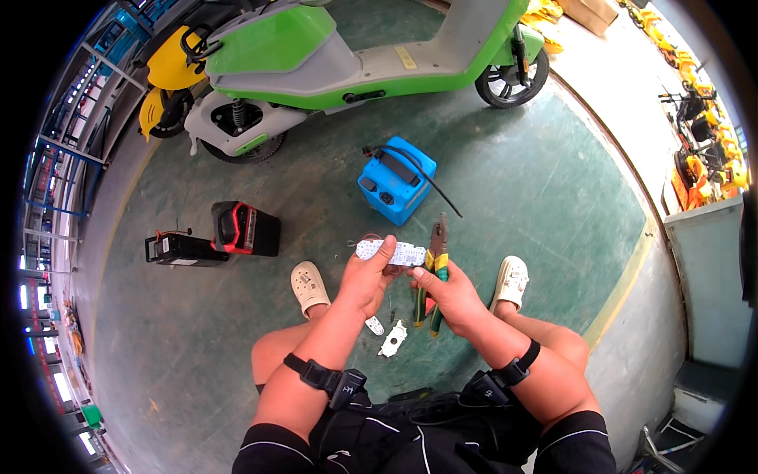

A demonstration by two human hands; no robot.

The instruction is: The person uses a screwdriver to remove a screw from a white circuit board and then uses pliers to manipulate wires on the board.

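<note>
Green workshop floor [553,186]: white board and pliers held above it, between the knees.
Left hand [365,278] pinches the white board [407,253], thumb uppermost; right hand [459,299] is wrapped around the pliers [439,235]. Board long axis: left to right, right end dipping slightly and beside the pliers. Pliers: nose pointing away from the person, green-and-yellow handles toward the person. Board: flat, elongated, rounded at left, finely marked. Floor beyond: blue case [395,186] with black cable, then green-and-grey scooter [276,51].
</note>
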